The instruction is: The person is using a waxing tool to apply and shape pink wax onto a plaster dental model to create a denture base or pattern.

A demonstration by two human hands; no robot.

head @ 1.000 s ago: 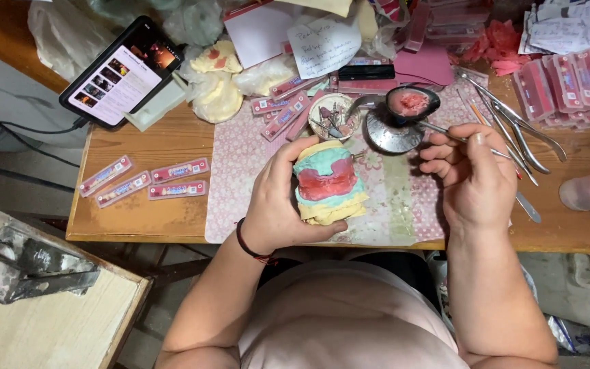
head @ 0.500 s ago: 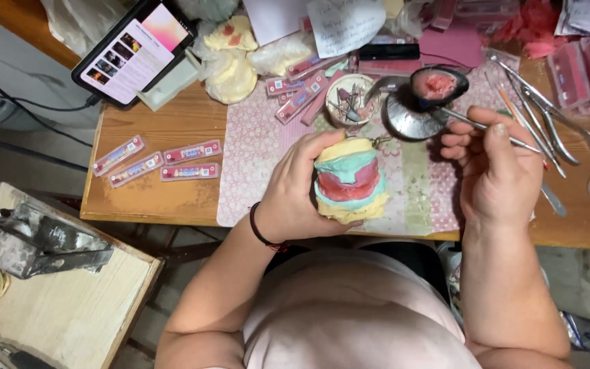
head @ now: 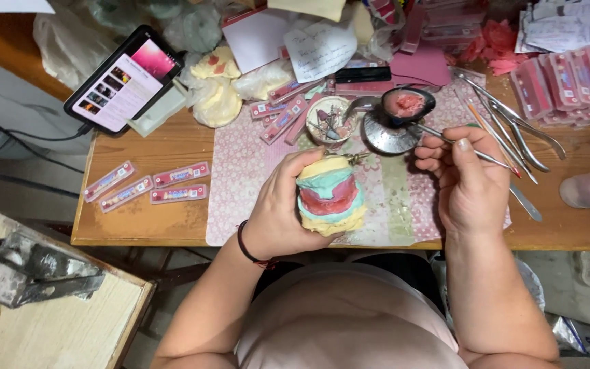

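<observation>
My left hand [head: 283, 208] grips a dental model [head: 330, 196] of yellow, teal and red layers, held just above the near edge of the wooden table [head: 141, 212]. My right hand [head: 469, 179] pinches a thin metal instrument [head: 455, 142] whose tip reaches into a small dark spoon-like dish of pink wax [head: 408, 104]. That dish rests over a round metal burner [head: 387, 133]. A patterned pink mat [head: 237, 184] lies under both hands.
A tablet [head: 124, 78] with a lit screen leans at the back left. Pink strips of tooth sets [head: 148, 186] lie left of the mat. Metal tools [head: 513, 130], pink boxes [head: 561, 82], papers [head: 319, 48], a bowl of burs [head: 330, 121] crowd the back. A low wooden stand [head: 56, 321] sits lower left.
The camera view shifted, so the table appears lower and further right. My right hand has brought the instrument tip up to the wax dish. My left hand keeps its hold on the model.
</observation>
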